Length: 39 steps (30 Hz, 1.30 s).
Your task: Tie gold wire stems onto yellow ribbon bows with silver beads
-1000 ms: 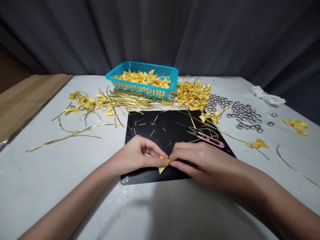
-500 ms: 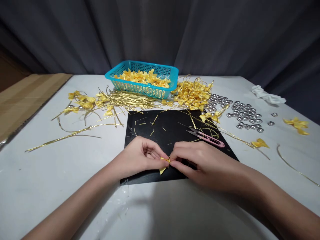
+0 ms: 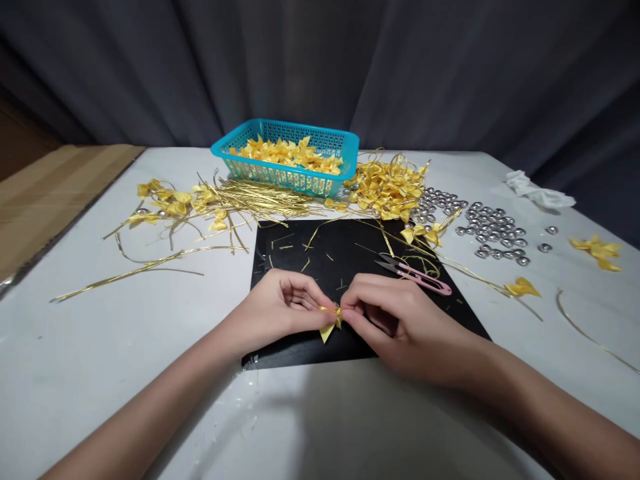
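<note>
Over the front part of a black mat (image 3: pixel 300 350), a small yellow ribbon bow (image 3: pixel 327 331) is pinched between both hands. My left hand (image 3: pixel 280 303) holds it from the left between thumb and index finger, a pointed tail hanging below. From the right, my right hand (image 3: pixel 400 317) pinches the bow's other side, its fingertips almost touching those of the left. The fingers hide much of the bow's middle. Pink-handled thread snips (image 3: pixel 425 280) lie on the mat just beyond my right hand, among curled gold cord.
Behind the mat stands a blue basket (image 3: pixel 285 172) of yellow bows. Gold cords (image 3: pixel 265 199) lie in front of it, with a heap of bows (image 3: pixel 387 190) at its right. Silver beads (image 3: pixel 495 230) and a white cloth (image 3: pixel 537 190) are at the right.
My right hand has shifted slightly and its fingers are more bent. The bow has turned a little, and more of its yellow ribbon shows between the fingertips.
</note>
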{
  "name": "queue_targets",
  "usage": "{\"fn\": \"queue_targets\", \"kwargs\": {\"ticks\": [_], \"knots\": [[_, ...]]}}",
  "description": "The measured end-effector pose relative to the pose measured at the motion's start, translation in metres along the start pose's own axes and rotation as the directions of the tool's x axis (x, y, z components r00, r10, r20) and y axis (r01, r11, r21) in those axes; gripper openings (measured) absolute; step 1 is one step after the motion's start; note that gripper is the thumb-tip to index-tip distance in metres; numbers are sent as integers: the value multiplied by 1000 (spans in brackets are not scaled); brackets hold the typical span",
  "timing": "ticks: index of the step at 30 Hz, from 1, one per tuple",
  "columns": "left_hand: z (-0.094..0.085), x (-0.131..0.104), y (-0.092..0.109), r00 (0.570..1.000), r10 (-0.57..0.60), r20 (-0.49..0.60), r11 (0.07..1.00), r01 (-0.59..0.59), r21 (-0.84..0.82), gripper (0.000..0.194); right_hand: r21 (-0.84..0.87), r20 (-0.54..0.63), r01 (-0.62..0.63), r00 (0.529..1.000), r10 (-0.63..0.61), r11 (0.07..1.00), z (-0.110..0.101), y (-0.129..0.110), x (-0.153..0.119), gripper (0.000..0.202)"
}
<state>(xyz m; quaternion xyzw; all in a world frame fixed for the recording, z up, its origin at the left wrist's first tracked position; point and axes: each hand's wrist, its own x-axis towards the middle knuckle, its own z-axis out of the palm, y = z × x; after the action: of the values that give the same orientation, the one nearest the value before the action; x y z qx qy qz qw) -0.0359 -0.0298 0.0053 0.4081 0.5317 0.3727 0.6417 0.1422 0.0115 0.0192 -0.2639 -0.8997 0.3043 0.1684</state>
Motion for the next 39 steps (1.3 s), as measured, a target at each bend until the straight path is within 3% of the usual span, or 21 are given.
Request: {"fn": "queue_targets", "kwargs": {"ticks": [9,13,19,28,39], "knots": [[-1,-1,1,999,-9,-32,1000,9,16,9,-14,-36,-9,999,9,1000,2,-1,-1,16],[0,-1,0,999,26,-45,999,-28,-31,10,9,-90,-120,989,120,993,3,-4,1,18],[-2,-3,2,1000,-14,-17,999,13,-49,12,107,-101,-239,963,250,965,4,-8,2,18],[0,-2,4,999,-23,-34,999,22,-49,7,-13,-75,-76,994,74,997,1,-5,0,17],[-3,-3,5,999,-41,-19,998,40,-45,7,-77,-8,34,999,-35,996,-2,-3,-1,16]]}}
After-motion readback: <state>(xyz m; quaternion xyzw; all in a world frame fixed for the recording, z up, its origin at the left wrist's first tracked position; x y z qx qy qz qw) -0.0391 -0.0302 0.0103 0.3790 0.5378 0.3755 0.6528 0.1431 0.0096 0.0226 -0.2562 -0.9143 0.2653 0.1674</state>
